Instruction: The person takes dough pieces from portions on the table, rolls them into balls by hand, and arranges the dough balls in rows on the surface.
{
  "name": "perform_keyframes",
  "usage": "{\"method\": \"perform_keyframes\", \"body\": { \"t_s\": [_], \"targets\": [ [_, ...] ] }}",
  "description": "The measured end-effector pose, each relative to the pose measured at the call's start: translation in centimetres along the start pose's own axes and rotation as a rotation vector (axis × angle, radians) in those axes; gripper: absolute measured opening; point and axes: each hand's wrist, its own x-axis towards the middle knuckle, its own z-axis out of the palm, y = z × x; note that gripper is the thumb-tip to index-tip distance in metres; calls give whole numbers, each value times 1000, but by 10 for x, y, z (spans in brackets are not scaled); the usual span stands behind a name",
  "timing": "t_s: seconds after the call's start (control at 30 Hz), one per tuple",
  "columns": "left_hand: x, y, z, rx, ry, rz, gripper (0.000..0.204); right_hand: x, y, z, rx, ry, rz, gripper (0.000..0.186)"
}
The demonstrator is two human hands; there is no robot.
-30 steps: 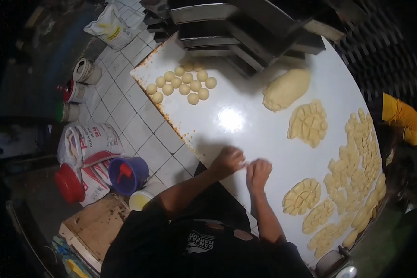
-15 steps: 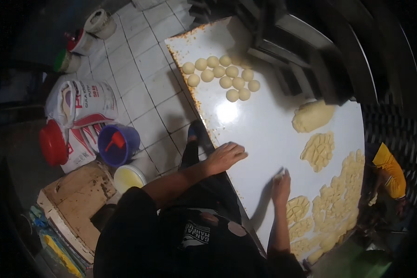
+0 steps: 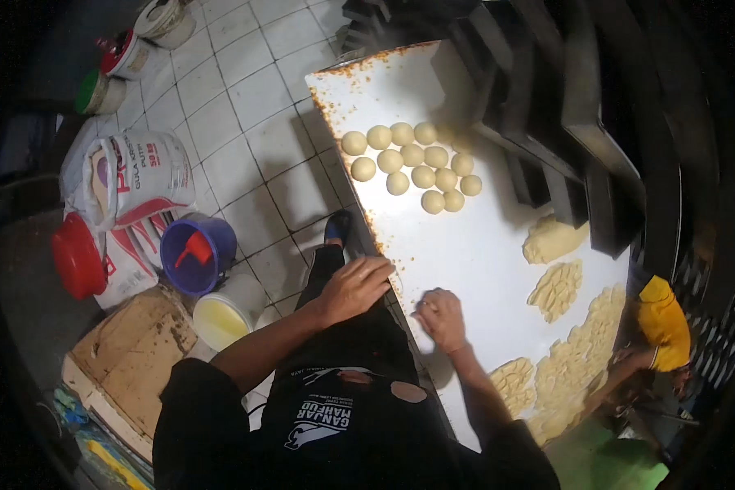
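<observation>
My left hand [image 3: 358,287] is beside the table's left edge, palm down, its fingers bent and pressed together. Whatever its palm may hold is hidden. Just inside that edge, low over the white table [image 3: 465,253], my right hand [image 3: 441,320] is closed. A small pale bit shows at its fingertips, too small to name. Farther up the table sit several round dough balls [image 3: 423,176] in loose rows. To the right lie a smooth lump of dough [image 3: 554,240] and a cut-up slab of dough [image 3: 556,291]. More cut dough pieces [image 3: 576,363] spread along the right side.
Dark trays [image 3: 584,122] stand stacked over the table's far right. At the right, another person in a yellow sleeve [image 3: 663,322] reaches toward the dough. On the left floor are a blue bucket [image 3: 198,273] with a red scoop, a white tub [image 3: 220,321], sacks [image 3: 151,175] and a cardboard box [image 3: 135,359].
My right hand has moved left across the table, close to its edge. My left hand has drawn back leftward to the edge. The other person's arm has come in toward the dough.
</observation>
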Motion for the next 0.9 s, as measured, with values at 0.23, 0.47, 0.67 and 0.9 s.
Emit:
{"method": "perform_keyframes", "body": {
  "t_s": [0.23,0.47,0.67,0.9],
  "targets": [
    [105,-36,10,12,469,-175,51,22,-17,21,-87,665,-34,24],
    [137,-42,22,97,363,-175,40,16,6,-3,-85,733,201,23],
    [124,-57,34,350,436,-160,35,-30,2,3,-160,610,57,37],
    [107,-66,22,-86,390,-300,38,121,-106,-41,36,583,-169,52]
  ]
}}
